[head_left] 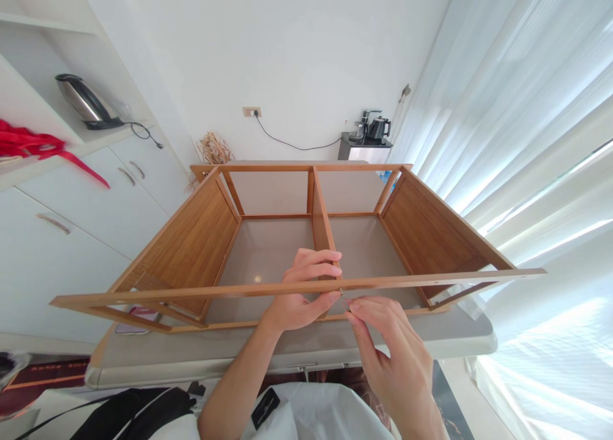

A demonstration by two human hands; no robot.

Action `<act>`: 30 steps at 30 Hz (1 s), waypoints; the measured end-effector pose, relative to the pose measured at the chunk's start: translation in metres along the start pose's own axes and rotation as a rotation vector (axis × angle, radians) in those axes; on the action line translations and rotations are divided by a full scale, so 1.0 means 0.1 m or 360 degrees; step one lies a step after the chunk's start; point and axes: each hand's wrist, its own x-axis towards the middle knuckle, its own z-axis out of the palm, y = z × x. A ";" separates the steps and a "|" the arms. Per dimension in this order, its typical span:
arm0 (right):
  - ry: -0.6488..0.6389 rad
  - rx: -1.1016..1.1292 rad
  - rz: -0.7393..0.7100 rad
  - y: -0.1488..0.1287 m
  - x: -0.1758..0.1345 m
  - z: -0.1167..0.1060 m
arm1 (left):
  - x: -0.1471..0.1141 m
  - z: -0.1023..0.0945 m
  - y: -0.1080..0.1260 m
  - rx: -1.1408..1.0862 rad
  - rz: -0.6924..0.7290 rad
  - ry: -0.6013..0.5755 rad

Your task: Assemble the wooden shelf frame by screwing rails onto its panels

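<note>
A wooden cabinet frame [191,292] lies on the table, with a central divider [323,220] meeting its near rail. My left hand [299,293] wraps round the rail at that joint, fingers on the divider behind and thumb in front. A small metal screw [341,293] sticks out of the rail's near side, just beyond the thumb tip. My right hand [390,338] is closed in a pinch at the screw's outer end. Its fingertips hide part of the screw.
The grey table [191,357] carries the frame; a phone [136,318] lies at its left. Wooden side panels [431,223] stand at both ends. White cabinets with a kettle [89,101] are on the left, curtains [536,140] on the right. A coffee maker stands at the back.
</note>
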 end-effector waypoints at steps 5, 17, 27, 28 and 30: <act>-0.0011 -0.0017 -0.0044 -0.01 -0.01 0.01 | 0.01 0.00 0.01 0.0002 0.0018 0.0012; 0.0100 0.0094 -0.0047 0.04 -0.03 0.10 | 0.00 -0.01 -0.01 -0.0002 0.0008 -0.0012; 0.0116 0.0108 0.0040 0.05 -0.06 0.11 | 0.01 0.00 0.00 -0.0024 0.0006 0.0001; 0.0107 0.0103 0.0039 0.04 -0.05 0.11 | 0.01 0.00 0.00 -0.0026 0.0010 0.0002; 0.0087 0.0093 0.0027 0.01 -0.05 0.11 | 0.01 0.00 0.00 -0.0033 0.0021 0.0002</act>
